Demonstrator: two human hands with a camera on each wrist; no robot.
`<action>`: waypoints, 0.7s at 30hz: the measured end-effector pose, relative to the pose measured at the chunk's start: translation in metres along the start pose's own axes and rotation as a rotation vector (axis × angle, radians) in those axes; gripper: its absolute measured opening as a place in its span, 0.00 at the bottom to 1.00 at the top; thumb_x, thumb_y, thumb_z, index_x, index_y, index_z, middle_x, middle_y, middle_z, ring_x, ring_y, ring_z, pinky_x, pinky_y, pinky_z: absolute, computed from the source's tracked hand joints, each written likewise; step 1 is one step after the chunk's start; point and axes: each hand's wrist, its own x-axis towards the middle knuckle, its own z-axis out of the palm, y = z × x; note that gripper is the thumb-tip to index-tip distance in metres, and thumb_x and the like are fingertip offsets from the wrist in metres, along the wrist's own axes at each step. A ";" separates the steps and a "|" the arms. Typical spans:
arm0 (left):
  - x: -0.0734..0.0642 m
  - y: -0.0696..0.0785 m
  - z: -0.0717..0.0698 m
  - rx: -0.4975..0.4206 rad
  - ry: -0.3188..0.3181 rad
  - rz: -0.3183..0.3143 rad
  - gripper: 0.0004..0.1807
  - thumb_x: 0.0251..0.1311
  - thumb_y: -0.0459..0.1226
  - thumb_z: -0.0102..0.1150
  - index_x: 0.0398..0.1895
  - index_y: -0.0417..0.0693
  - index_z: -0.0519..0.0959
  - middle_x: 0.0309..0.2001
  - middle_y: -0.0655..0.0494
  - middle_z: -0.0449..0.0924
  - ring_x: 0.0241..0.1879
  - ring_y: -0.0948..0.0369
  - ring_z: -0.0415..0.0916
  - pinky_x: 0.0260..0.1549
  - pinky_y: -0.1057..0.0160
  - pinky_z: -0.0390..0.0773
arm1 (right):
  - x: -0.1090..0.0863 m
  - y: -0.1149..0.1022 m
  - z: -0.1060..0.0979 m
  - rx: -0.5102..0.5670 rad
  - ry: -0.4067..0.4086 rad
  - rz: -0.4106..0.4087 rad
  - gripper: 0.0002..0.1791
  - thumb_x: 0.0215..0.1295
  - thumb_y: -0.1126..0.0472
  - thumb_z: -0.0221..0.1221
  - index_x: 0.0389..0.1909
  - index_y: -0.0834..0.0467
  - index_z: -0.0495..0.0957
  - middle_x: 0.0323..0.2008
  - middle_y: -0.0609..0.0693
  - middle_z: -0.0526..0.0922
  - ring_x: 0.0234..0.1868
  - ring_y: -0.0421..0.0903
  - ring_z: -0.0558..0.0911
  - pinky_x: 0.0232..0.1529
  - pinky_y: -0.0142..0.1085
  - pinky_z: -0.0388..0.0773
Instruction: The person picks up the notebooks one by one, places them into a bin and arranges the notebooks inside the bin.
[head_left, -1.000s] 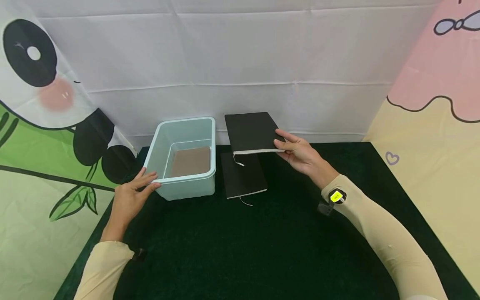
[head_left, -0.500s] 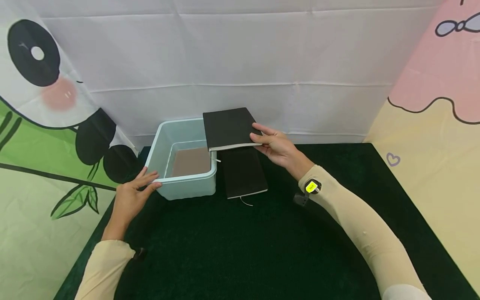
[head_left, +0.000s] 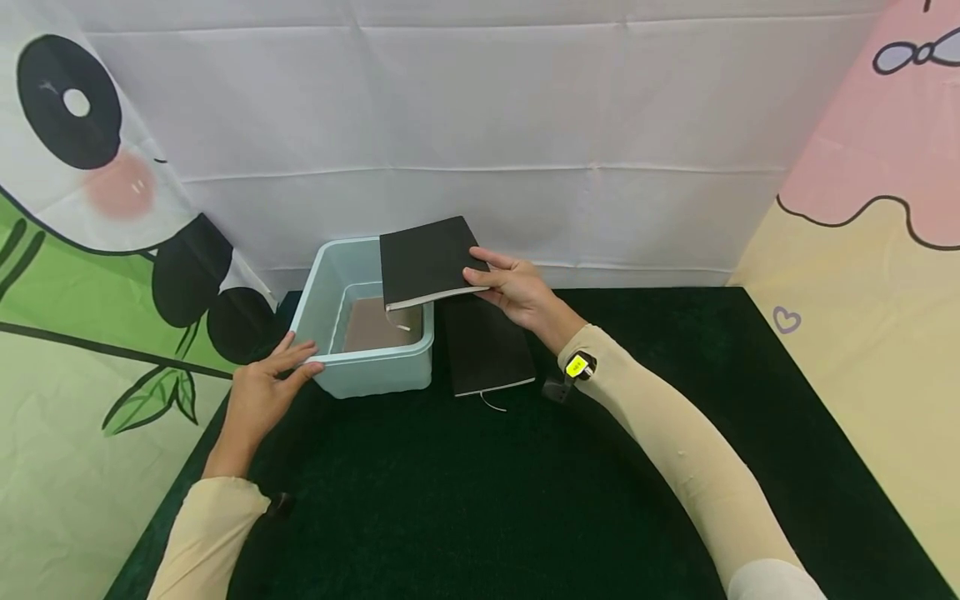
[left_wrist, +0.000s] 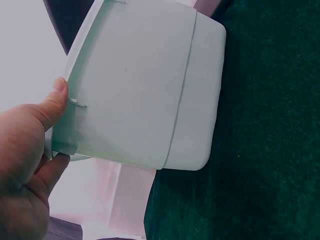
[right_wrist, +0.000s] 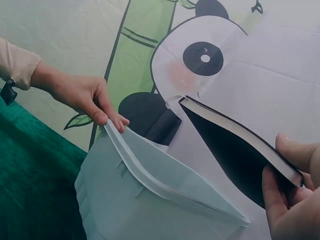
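My right hand pinches a black notebook at its right edge, thumb on top. The notebook is tilted over the right part of a light blue plastic bin, its white ribbon dangling. In the right wrist view the notebook shows its page edges above the rim. My left hand grips the bin's near left corner, and in the left wrist view its thumb lies along the rim of the bin. A brown-grey flat rectangle lies on the bin's floor, partly covered by the held notebook.
A second black notebook with a white ribbon lies on the dark green cloth, just right of the bin. Behind the table hangs a white cloth backdrop. Printed panels stand at both sides.
My right hand has carried the notebook leftward, from above the second notebook to over the right side of the bin. My left hand and the bin have stayed in place.
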 end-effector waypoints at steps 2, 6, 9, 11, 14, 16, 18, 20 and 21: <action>0.000 0.000 0.000 -0.003 -0.002 0.003 0.19 0.66 0.42 0.68 0.56 0.44 0.85 0.59 0.47 0.82 0.69 0.43 0.69 0.32 0.78 0.64 | 0.004 0.003 0.005 0.006 0.004 0.009 0.30 0.68 0.74 0.62 0.70 0.57 0.74 0.75 0.50 0.64 0.42 0.38 0.86 0.65 0.41 0.74; 0.001 0.000 0.001 0.002 0.001 -0.006 0.19 0.66 0.43 0.68 0.56 0.44 0.85 0.60 0.47 0.82 0.69 0.43 0.70 0.32 0.77 0.65 | 0.011 0.010 0.015 0.014 0.004 0.020 0.30 0.67 0.74 0.63 0.69 0.57 0.74 0.72 0.52 0.69 0.44 0.39 0.86 0.64 0.41 0.75; 0.002 0.001 0.001 0.007 -0.001 -0.013 0.19 0.66 0.43 0.68 0.56 0.45 0.86 0.60 0.47 0.82 0.69 0.44 0.70 0.44 0.67 0.77 | 0.016 0.014 0.022 0.003 0.005 0.021 0.30 0.66 0.74 0.64 0.69 0.58 0.75 0.74 0.51 0.68 0.47 0.41 0.86 0.64 0.42 0.75; 0.002 0.003 0.002 0.007 -0.004 -0.016 0.19 0.66 0.43 0.68 0.56 0.45 0.86 0.60 0.47 0.82 0.69 0.44 0.70 0.51 0.56 0.80 | 0.019 0.017 0.026 -0.010 0.007 0.020 0.30 0.65 0.74 0.65 0.69 0.58 0.75 0.74 0.51 0.68 0.50 0.43 0.86 0.64 0.42 0.75; 0.003 0.002 0.003 0.005 -0.003 -0.011 0.19 0.66 0.43 0.68 0.56 0.45 0.86 0.60 0.47 0.82 0.69 0.44 0.70 0.49 0.62 0.79 | 0.024 0.021 0.032 -0.030 0.014 0.022 0.31 0.64 0.74 0.66 0.69 0.58 0.75 0.75 0.51 0.67 0.55 0.45 0.85 0.63 0.42 0.76; 0.002 0.001 0.003 0.008 0.005 -0.007 0.19 0.66 0.42 0.68 0.56 0.45 0.86 0.60 0.46 0.82 0.67 0.42 0.72 0.41 0.73 0.74 | 0.028 0.023 0.036 -0.045 0.014 0.022 0.31 0.64 0.73 0.67 0.69 0.59 0.75 0.75 0.51 0.66 0.57 0.47 0.85 0.63 0.42 0.76; 0.002 0.000 0.002 0.002 0.013 0.002 0.19 0.65 0.42 0.69 0.56 0.44 0.86 0.60 0.45 0.82 0.65 0.40 0.73 0.28 0.75 0.66 | 0.032 0.025 0.039 -0.060 0.014 0.025 0.32 0.63 0.73 0.67 0.69 0.59 0.75 0.76 0.51 0.65 0.57 0.47 0.84 0.63 0.42 0.76; 0.002 -0.001 0.002 -0.005 0.015 0.016 0.19 0.66 0.41 0.68 0.56 0.43 0.85 0.60 0.43 0.81 0.64 0.37 0.74 0.21 0.71 0.63 | 0.035 0.027 0.043 -0.071 0.016 0.026 0.32 0.63 0.73 0.67 0.69 0.59 0.74 0.76 0.52 0.65 0.58 0.48 0.84 0.63 0.41 0.76; 0.002 -0.001 0.001 -0.008 0.016 0.017 0.19 0.66 0.41 0.68 0.56 0.43 0.85 0.60 0.43 0.81 0.63 0.37 0.74 0.19 0.69 0.62 | 0.036 0.028 0.046 -0.070 0.015 0.026 0.32 0.63 0.73 0.67 0.69 0.60 0.74 0.75 0.53 0.66 0.59 0.48 0.84 0.62 0.41 0.76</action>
